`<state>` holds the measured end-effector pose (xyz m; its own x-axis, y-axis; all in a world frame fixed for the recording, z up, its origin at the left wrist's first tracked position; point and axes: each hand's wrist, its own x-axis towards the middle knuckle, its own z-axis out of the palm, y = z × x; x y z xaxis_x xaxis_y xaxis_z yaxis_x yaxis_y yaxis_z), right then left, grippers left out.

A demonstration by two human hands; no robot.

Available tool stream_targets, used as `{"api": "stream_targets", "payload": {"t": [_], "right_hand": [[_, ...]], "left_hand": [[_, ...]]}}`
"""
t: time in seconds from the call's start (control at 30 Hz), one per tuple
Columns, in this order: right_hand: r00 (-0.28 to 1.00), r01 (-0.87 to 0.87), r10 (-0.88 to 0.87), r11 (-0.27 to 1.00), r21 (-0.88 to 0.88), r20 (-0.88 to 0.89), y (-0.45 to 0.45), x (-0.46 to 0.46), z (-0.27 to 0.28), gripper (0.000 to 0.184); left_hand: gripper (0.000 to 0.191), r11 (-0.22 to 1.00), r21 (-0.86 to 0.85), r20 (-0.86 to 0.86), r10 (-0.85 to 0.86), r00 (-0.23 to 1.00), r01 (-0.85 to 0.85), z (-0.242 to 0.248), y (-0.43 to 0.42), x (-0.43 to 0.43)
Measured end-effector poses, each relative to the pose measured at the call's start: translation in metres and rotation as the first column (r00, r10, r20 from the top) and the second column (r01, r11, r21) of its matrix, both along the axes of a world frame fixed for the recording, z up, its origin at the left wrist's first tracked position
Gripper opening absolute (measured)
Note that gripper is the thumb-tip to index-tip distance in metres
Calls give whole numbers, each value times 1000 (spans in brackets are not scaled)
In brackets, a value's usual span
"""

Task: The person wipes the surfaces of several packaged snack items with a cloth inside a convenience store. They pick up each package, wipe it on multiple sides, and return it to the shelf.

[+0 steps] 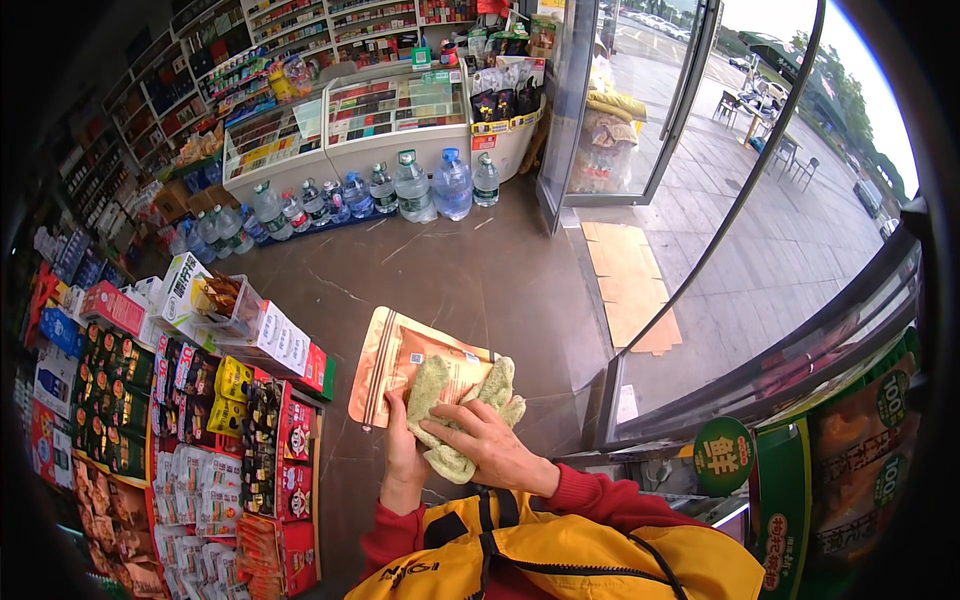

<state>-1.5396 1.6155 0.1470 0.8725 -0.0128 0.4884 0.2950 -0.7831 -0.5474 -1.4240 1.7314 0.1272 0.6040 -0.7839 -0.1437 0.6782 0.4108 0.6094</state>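
Note:
An orange-brown flat pouch (379, 367), with striped edging and printing on its face, is held in front of me, above the dark floor. My left hand (405, 454) grips its lower left edge, the thumb lying on the front. A pale green, fuzzy cloth (450, 457) lies bunched over the lower right part of the pouch. My right hand (487, 446) rests on the cloth with its fingers spread across it, pressing it to the pouch. The cloth hides part of the pouch's face.
At left stands a snack display rack (300, 480) with boxes on top. Water bottles (412, 187) line the glass-topped counter (349, 161). An open glass door (562, 127) and flattened cardboard (630, 285) are at right. A green snack display (784, 480) stands at lower right.

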Motion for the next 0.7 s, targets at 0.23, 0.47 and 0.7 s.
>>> {"api": "stream_targets", "payload": {"t": [0.23,0.47,0.7], "right_hand": [[982,168,-177,979,-116,-70,-2,-8,-10,86],[933,322,-326,945,51,154,-18,29,9,73],[960,249,-241,967,-43,145,-21,33,21,63]], "left_hand": [[66,992,66,188,91,978,-105,-14,-5,-6],[62,985,156,460,-5,888,-75,-28,-12,-25],[64,999,30,276,31,961,-41,-11,-6,-31]]}}
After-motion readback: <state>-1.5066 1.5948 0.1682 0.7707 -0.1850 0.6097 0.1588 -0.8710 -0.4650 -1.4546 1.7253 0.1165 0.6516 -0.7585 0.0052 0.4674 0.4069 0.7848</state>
